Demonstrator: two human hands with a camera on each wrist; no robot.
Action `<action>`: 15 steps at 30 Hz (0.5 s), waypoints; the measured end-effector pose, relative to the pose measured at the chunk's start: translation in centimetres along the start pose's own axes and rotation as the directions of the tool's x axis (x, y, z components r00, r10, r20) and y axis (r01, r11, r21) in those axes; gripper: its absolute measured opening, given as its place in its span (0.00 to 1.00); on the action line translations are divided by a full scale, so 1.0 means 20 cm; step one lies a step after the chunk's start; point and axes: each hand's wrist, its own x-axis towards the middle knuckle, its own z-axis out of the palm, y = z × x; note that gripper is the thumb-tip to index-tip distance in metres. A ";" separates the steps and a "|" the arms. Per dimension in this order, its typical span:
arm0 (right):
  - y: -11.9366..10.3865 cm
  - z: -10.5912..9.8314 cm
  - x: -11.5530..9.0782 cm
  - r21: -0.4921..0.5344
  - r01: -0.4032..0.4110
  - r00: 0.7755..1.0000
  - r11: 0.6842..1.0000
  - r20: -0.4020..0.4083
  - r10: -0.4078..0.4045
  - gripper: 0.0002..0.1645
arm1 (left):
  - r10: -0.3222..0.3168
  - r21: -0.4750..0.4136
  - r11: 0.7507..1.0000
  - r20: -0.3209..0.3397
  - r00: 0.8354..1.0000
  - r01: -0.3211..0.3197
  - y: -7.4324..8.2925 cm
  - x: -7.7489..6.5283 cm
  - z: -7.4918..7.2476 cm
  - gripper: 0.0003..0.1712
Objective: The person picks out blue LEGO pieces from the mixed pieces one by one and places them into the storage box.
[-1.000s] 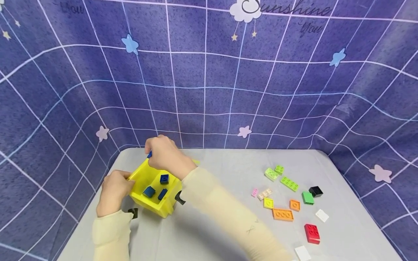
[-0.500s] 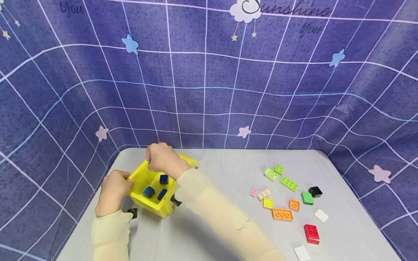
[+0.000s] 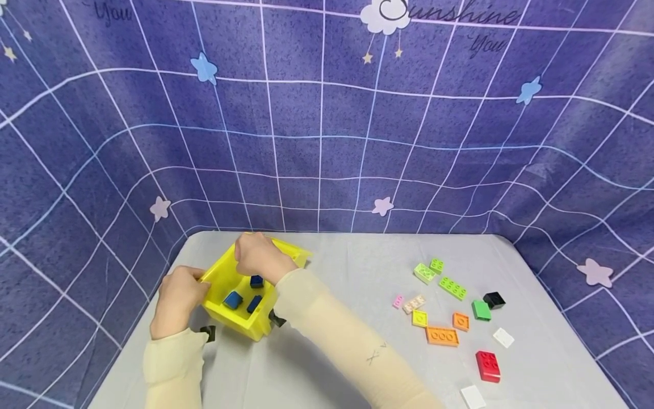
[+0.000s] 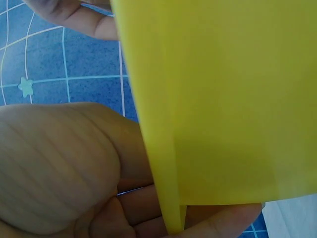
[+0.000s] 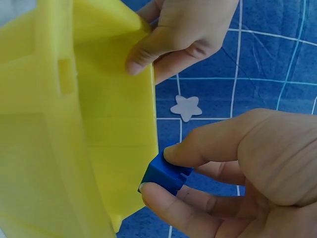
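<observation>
A yellow plastic bin (image 3: 240,325) stands at the left of the table with several blue bricks (image 3: 233,300) lying inside it. My left hand (image 3: 180,298) grips the bin's left rim, thumb on the inner side and fingers outside, as the left wrist view also shows around the yellow wall (image 4: 233,109). Over the far part of the bin is my right hand (image 3: 259,257), its thumb and fingers pinching a blue toy brick (image 5: 163,173) close to the rim. In the head view that brick is hidden behind the hand.
Loose bricks lie on the right of the grey table: lime ones (image 3: 452,288), a yellow one (image 3: 420,318), orange ones (image 3: 442,336), a green one (image 3: 481,310), a black one (image 3: 494,300), a red one (image 3: 488,366) and white ones (image 3: 473,397). A blue patterned cloth (image 3: 327,153) hangs behind.
My right hand has come down and slightly toward me, from above the far-left rim to over the bin's inside, still holding the blue brick. The left hand keeps its place on the rim.
</observation>
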 end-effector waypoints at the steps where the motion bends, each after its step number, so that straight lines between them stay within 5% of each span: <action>1: 0.00 0.00 0.00 0.005 -0.002 1.000 1.000 0.010 0.002 0.15 | 0.000 -0.001 1.000 0.001 1.000 0.000 0.00 0.00 0.00 0.21; 7: 0.00 0.02 0.01 0.000 0.011 0.999 1.000 0.047 -0.011 0.23 | -0.001 0.008 1.000 -0.009 1.000 0.001 0.01 0.00 -0.01 0.20; 15: -0.01 0.03 0.00 -0.023 -0.004 0.999 1.000 0.052 0.005 0.06 | 0.001 0.017 1.000 -0.010 1.000 -0.001 0.01 -0.01 0.00 0.20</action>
